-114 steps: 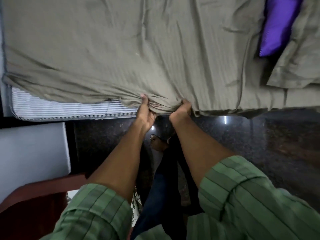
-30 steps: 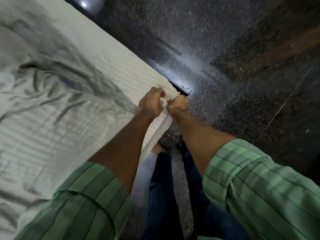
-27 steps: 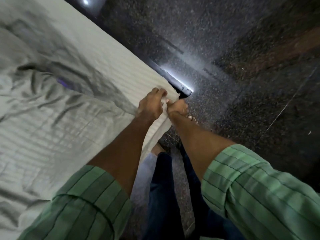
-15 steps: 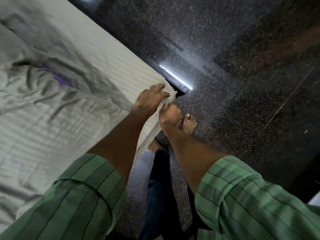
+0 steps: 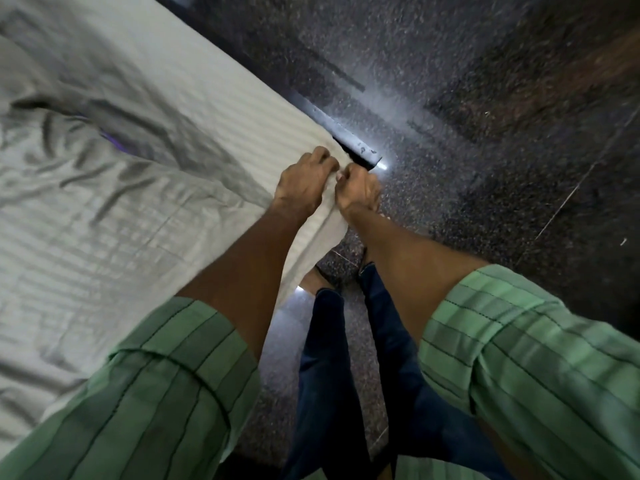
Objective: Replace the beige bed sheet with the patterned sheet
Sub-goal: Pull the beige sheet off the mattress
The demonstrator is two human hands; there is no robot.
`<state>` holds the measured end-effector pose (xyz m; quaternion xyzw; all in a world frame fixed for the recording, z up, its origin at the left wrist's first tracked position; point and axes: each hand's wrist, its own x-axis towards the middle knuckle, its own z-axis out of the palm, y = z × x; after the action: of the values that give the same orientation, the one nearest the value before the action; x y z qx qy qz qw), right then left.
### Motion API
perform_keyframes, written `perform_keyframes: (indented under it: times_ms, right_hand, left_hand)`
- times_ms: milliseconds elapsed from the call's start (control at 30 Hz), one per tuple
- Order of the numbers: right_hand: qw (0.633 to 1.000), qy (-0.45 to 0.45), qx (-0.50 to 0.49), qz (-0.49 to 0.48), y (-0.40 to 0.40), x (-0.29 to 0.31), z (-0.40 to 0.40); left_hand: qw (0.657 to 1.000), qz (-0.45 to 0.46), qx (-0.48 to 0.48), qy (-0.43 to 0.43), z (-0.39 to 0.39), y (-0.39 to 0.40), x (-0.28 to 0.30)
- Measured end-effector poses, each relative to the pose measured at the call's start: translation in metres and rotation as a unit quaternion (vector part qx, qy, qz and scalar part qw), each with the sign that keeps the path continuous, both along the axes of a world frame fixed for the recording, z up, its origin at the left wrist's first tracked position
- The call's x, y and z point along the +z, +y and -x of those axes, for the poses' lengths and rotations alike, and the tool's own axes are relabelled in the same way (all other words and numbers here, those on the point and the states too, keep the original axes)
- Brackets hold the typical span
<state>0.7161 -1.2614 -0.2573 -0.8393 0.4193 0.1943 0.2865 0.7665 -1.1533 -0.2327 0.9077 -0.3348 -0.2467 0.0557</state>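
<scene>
The beige bed sheet [image 5: 114, 209] covers the bed on the left, faintly striped and creased. At the bed's corner, my left hand [image 5: 303, 185] grips the sheet from on top with curled fingers. Right beside it, my right hand [image 5: 358, 192] is a fist gripping the same corner of the sheet at the edge. The two hands almost touch. A sliver of purple cloth [image 5: 114, 142] shows in a fold of the sheet. No patterned sheet is in view.
A dark speckled stone floor [image 5: 485, 133] fills the right side. The dark bed frame edge [image 5: 349, 140] juts out past the corner with a bright glint. My legs in dark trousers [image 5: 332, 358] stand close against the bed's side.
I have moved from the bed's long side to its corner. In the last second both hands stayed at the sheet corner, and my left hand's fingers curled tighter.
</scene>
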Motion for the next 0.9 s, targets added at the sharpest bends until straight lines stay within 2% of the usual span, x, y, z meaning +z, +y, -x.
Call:
perform_keyframes:
  times_ms: [67, 133, 200, 300, 367, 433, 467, 533, 567, 700, 767, 800, 833, 900]
  right_hand:
    - [1.000, -0.010, -0.007, -0.022, 0.002, 0.002, 0.004]
    - [0.994, -0.052, -0.038, -0.086, 0.009, 0.006, 0.007]
    - [0.974, -0.118, -0.056, -0.185, 0.022, 0.013, 0.012]
    - [0.930, -0.183, -0.025, -0.317, 0.035, 0.028, 0.024]
    - [0.916, -0.223, -0.007, -0.333, 0.042, 0.034, 0.024]
    - [0.924, -0.261, -0.026, -0.278, 0.048, 0.035, 0.018]
    - [0.932, -0.253, -0.039, -0.258, 0.054, 0.038, 0.014]
    - [0.927, -0.207, -0.060, -0.307, 0.071, 0.048, 0.003]
    - [0.913, -0.182, -0.075, -0.356, 0.083, 0.054, -0.005]
    - [0.789, -0.135, -0.203, -0.563, 0.120, 0.092, -0.050]
    - [0.763, -0.068, -0.171, -0.620, 0.129, 0.108, -0.070]
    - [0.770, -0.039, -0.132, -0.623, 0.134, 0.115, -0.075]
    - [0.800, -0.020, -0.087, -0.593, 0.138, 0.120, -0.079]
    - [0.901, -0.013, 0.037, -0.432, 0.141, 0.120, -0.085]
  left_hand:
    - [0.999, -0.005, -0.015, -0.037, 0.002, -0.003, 0.002]
    - [0.997, -0.003, -0.037, -0.071, 0.003, -0.005, 0.004]
    - [0.991, 0.001, -0.079, -0.105, -0.001, 0.003, 0.006]
    - [0.985, 0.039, -0.119, -0.118, -0.015, 0.034, 0.005]
    - [0.984, 0.044, -0.124, -0.122, -0.025, 0.058, 0.015]
    - [0.991, 0.016, -0.061, -0.120, -0.037, 0.071, 0.040]
    - [0.993, -0.021, -0.010, -0.114, -0.044, 0.075, 0.053]
    - [0.985, -0.103, 0.090, -0.107, -0.060, 0.082, 0.080]
    - [0.977, -0.150, 0.111, -0.107, -0.068, 0.086, 0.092]
    - [0.949, -0.245, 0.178, -0.090, -0.090, 0.127, 0.125]
    - [0.937, -0.266, 0.215, -0.067, -0.089, 0.155, 0.126]
    - [0.931, -0.286, 0.219, -0.062, -0.086, 0.167, 0.124]
    - [0.924, -0.309, 0.220, -0.058, -0.081, 0.173, 0.123]
    - [0.925, -0.305, 0.220, -0.058, -0.070, 0.171, 0.121]
